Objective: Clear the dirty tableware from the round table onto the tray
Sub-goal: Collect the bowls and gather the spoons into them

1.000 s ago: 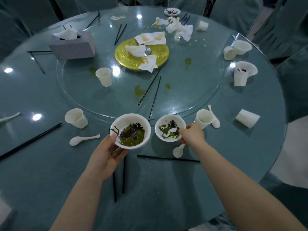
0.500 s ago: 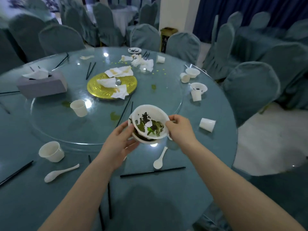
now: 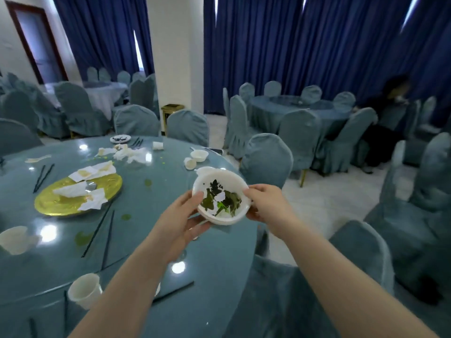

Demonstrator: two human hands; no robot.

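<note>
Head view: stacked bowls [image 3: 220, 200] now lifted off counter [image 3: 151, 240]; left hand [image 3: 180, 219] and right hand [image 3: 266, 203] fingers clamped on them, turning away toward unseen tray.

Deep blue curtains [image 3: 268, 45], white pillar [image 3: 174, 52], slate-blue covered chairs [image 3: 266, 159], pale floor [image 3: 329, 191].

both hands have stacked the two bowls [image 3: 220, 200] and lifted them off the table.

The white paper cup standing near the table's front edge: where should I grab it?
Judging by its pose, take the white paper cup around its side wall, from the right. It stands upright with its mouth open, tapering downward, so a wrap below the rim should hold.
</note>
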